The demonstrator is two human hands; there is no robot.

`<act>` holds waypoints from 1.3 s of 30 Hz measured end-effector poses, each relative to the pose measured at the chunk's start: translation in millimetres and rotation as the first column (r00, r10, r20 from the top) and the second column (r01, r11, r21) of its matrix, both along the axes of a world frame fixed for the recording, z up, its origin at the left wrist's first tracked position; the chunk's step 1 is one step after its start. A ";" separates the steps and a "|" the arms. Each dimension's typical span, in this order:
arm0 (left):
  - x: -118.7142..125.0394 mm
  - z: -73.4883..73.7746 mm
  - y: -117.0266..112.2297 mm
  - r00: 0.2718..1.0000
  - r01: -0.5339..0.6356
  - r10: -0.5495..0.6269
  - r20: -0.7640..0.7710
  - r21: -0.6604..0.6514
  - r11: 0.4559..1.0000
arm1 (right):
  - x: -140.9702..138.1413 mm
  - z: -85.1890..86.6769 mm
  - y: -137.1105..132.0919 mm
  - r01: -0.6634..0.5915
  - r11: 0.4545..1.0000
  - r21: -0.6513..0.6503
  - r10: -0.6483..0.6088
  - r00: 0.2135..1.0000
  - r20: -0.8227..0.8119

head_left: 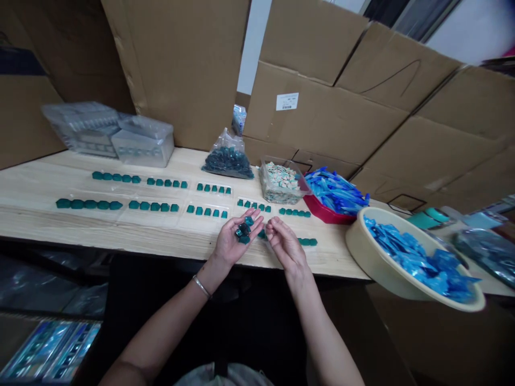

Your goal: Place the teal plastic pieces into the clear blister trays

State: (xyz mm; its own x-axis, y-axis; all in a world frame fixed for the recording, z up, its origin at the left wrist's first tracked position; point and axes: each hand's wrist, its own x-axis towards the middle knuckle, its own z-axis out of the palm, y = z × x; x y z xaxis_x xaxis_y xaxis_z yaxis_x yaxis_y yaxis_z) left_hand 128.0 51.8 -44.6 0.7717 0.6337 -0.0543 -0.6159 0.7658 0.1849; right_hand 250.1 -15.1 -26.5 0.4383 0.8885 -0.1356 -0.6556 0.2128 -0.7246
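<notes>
Left hand [232, 242] palm up and loosely cupped, not clenched, with a small heap of teal pieces [243, 231] in its hollow (glass or plastic, too small to tell). Right hand [285, 243] just beside it, fingertips [268, 224] drawn together in a pinch. One loose teal piece [262, 234] between the two hands, right by those fingertips; whether pinched or lying on the table, impossible to tell.

Just beyond the hands, on a light wood table [120, 236], rows of teal pieces in clear blister trays [153, 206]. Farther back, a plastic bag of dark teal pieces [227, 163] and a clear box of pale mixed pieces [280, 182]. To the right, a red tray of blue pieces [336, 195] and a beige basin of blue pieces [414, 257]. Behind everything, cardboard sheets [322, 118].
</notes>
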 end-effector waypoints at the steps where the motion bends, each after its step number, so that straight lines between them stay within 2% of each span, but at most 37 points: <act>1: -0.2 0.4 0.7 1.000 -0.008 0.008 -0.005 -0.002 1.000 | -1.3 -1.2 1.6 -0.007 1.000 -0.002 0.007 1.000 0.012; 4: -1.4 1.1 3.2 1.000 -0.022 0.022 -0.011 0.005 1.000 | -4.2 -2.0 4.2 -0.028 0.999 -0.025 0.030 0.995 0.092; 6: -2.6 0.8 4.7 1.000 -0.017 0.017 -0.011 0.013 1.000 | -4.6 0.4 5.1 -0.021 0.999 -0.029 0.027 0.975 0.220; 8: -3.2 0.7 5.6 1.000 -0.007 0.008 -0.014 0.017 1.000 | -3.2 4.6 6.9 0.005 0.999 -0.032 0.009 0.918 0.397; 11: -2.4 1.6 5.9 1.000 0.005 -0.005 -0.028 0.017 1.000 | 2.1 11.1 13.8 0.003 0.996 -0.087 0.054 0.763 0.645; 14: -0.7 3.2 5.7 0.998 -0.001 0.001 -0.062 0.004 1.000 | 8.4 13.9 23.6 -0.015 0.989 -0.149 0.132 0.556 0.821; 16: 0.0 3.7 5.7 0.997 -0.005 0.004 -0.075 -0.007 1.000 | 11.3 13.8 28.9 0.006 0.993 -0.122 0.110 0.398 0.911; 18: 0.2 3.3 5.8 0.998 -0.002 0.001 -0.070 -0.014 1.000 | 12.4 13.5 32.1 0.018 0.997 -0.073 0.066 0.277 0.959; 20: 0.5 2.7 5.8 0.998 0.001 -0.001 -0.066 -0.012 1.000 | 11.5 13.9 33.5 0.019 0.998 -0.061 0.055 0.222 0.973; 25: 2.4 3.5 3.4 0.996 -0.010 0.009 -0.088 -0.002 1.000 | 3.4 16.2 35.3 0.088 0.993 -0.080 0.065 0.164 0.984; 27: 2.7 4.3 2.7 0.996 -0.012 0.012 -0.084 -0.004 1.000 | 1.4 16.7 35.8 0.115 0.989 -0.093 0.068 0.202 0.977; 28: 2.4 4.3 2.7 0.997 -0.011 0.011 -0.076 -0.005 1.000 | 1.3 17.0 35.4 0.110 0.987 -0.114 0.082 0.261 0.962; 32: -0.8 1.6 5.4 1.000 -0.005 0.004 -0.013 -0.043 0.999 | 6.7 19.9 26.9 0.010 0.990 -0.143 0.104 0.632 0.768; 34: -2.2 0.5 6.7 1.000 -0.003 0.003 -0.001 -0.078 0.997 | 10.1 21.4 18.7 -0.047 0.991 -0.125 0.115 0.772 0.625; 36: -2.1 1.1 6.8 1.000 -0.003 0.003 -0.004 -0.107 0.994 | 12.7 22.0 9.3 -0.083 0.989 -0.122 0.133 0.857 0.498; 39: 0.0 5.0 5.7 1.000 -0.022 0.021 -0.011 -0.153 0.988 | 15.5 21.2 -5.0 -0.064 0.988 -0.138 0.111 0.924 0.367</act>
State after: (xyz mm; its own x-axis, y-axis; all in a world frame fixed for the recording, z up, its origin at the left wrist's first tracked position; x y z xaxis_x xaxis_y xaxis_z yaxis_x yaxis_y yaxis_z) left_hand 128.0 57.6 -39.6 0.7571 0.6337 -0.1590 -0.6312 0.7722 0.0718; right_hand 265.6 -20.1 -5.3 0.3993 0.9127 -0.0865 -0.3453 0.0624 -0.9364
